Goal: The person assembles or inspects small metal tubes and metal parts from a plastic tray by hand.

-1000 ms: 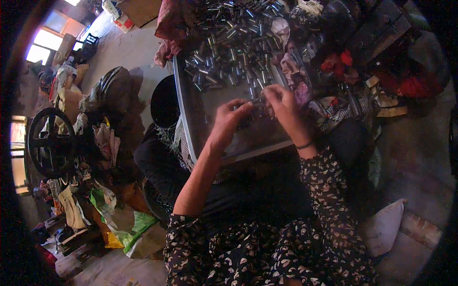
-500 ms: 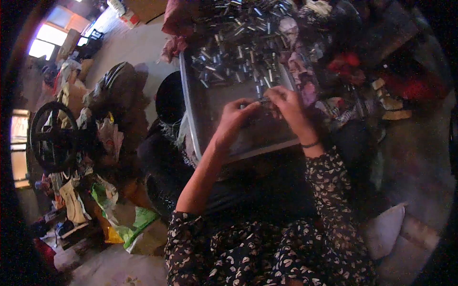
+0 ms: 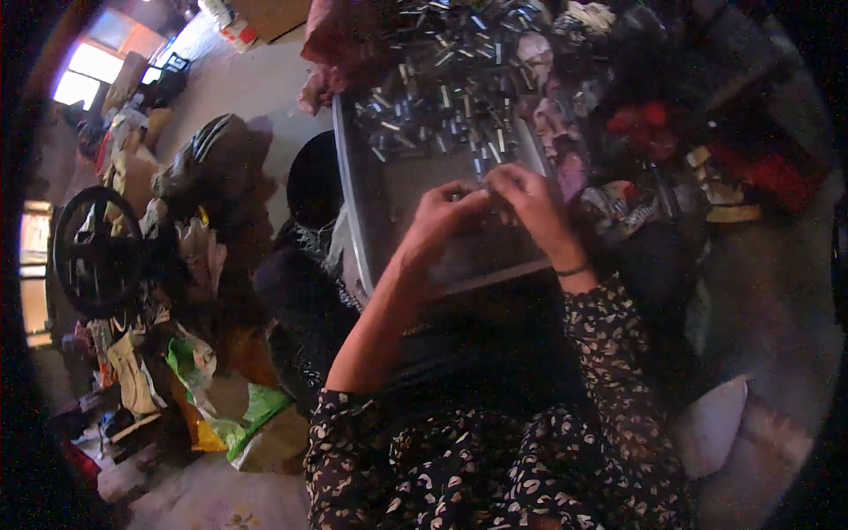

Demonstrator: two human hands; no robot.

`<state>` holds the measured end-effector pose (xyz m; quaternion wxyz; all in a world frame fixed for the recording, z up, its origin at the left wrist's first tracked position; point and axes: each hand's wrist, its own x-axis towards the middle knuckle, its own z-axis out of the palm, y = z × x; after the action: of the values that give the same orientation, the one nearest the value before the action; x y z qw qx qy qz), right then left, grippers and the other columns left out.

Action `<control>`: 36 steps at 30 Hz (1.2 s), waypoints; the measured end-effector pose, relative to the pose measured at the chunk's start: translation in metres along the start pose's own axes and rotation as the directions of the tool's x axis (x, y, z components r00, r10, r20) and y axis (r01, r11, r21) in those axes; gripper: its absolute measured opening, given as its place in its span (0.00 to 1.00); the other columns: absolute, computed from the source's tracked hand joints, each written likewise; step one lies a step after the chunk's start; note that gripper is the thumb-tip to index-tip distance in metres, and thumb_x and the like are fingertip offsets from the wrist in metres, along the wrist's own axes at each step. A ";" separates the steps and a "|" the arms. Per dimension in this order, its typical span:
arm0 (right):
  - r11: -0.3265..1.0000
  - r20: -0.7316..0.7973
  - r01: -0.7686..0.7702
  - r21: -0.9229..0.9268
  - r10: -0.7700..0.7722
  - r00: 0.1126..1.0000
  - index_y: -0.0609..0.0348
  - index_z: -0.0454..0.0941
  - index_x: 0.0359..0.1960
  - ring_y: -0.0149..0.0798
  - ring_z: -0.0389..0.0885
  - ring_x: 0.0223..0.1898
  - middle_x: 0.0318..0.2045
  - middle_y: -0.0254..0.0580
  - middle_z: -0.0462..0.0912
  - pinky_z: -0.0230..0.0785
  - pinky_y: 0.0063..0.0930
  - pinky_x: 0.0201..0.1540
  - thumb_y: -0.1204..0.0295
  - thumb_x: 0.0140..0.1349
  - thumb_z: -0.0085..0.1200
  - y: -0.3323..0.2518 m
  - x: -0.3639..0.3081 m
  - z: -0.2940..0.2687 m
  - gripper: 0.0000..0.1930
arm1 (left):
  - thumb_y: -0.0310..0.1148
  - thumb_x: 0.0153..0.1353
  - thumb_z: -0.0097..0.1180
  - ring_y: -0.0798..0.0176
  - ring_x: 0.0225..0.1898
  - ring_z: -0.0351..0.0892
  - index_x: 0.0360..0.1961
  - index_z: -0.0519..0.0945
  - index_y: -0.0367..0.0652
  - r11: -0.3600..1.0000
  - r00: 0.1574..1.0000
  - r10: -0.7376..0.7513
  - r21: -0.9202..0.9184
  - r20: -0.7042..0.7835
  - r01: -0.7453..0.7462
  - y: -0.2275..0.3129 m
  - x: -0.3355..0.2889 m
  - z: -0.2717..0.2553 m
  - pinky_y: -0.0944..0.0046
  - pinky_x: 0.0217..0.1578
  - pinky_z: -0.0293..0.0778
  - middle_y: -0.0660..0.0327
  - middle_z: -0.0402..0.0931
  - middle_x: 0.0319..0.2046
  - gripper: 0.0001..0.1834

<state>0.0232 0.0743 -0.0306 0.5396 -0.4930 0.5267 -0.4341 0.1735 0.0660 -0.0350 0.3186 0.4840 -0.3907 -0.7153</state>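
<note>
Over the near part of a shallow metal-rimmed tray (image 3: pixel 352 225), my left hand (image 3: pixel 446 212) and my right hand (image 3: pixel 527 196) meet with their fingertips nearly touching. Both are closed in a pinch, thumbs against fingers. What they pinch is small and mostly hidden by the fingers. Many short shiny metal tubes (image 3: pixel 402 135) lie scattered across the far part of the tray. One upright-looking tube (image 3: pixel 480 166) is just beyond my fingertips. Beneath my wrists the tray's bottom shows dark.
Crumpled pinkish cloth (image 3: pixel 558 132) lines the tray's right edge. A dark round seat-like shape (image 3: pixel 315 181) stands left of it. Further left are a black handwheel (image 3: pixel 97 252) and a green-white sack (image 3: pixel 252 415). Red cloth (image 3: pixel 645 124) lies at the right.
My hands have stayed together over the tray, with small shifts of the fingers. My left hand has turned slightly, and the shiny bit seen earlier between the fingertips is now covered.
</note>
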 end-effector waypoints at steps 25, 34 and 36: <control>0.396 -0.395 0.031 -0.918 -0.901 -0.177 0.67 0.64 0.46 0.40 0.65 0.48 0.45 0.48 0.67 0.58 0.31 0.51 0.69 0.50 0.56 -0.113 -0.067 -0.217 0.23 | 0.36 0.52 0.53 0.71 0.24 0.71 0.34 0.75 0.36 0.953 0.979 0.023 0.292 0.202 -0.083 0.024 0.042 0.044 0.71 0.27 0.68 0.64 0.73 0.24 0.13; 0.503 -0.499 0.000 -0.864 -0.858 -0.120 0.72 0.61 0.48 0.45 0.67 0.49 0.46 0.56 0.69 0.57 0.31 0.52 0.59 0.43 0.61 -0.121 -0.036 -0.264 0.35 | 0.36 0.56 0.47 0.73 0.24 0.69 0.37 0.75 0.37 0.933 0.978 0.156 0.304 0.137 -0.191 0.046 0.092 0.055 0.74 0.24 0.64 0.66 0.73 0.23 0.14; 0.555 -0.550 -0.109 -0.825 -0.832 -0.073 0.74 0.61 0.48 0.50 0.68 0.48 0.45 0.60 0.69 0.57 0.33 0.52 0.60 0.43 0.61 -0.116 -0.036 -0.283 0.36 | 0.29 0.55 0.48 0.73 0.26 0.70 0.40 0.73 0.36 0.918 0.926 0.197 0.270 0.322 -0.289 0.054 0.101 0.055 0.75 0.28 0.67 0.64 0.74 0.26 0.12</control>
<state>-0.2553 0.0724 0.1009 -0.3455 -0.3539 0.6646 -0.5600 0.0924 -0.0311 -0.0205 0.2649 0.3658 -0.5987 -0.6615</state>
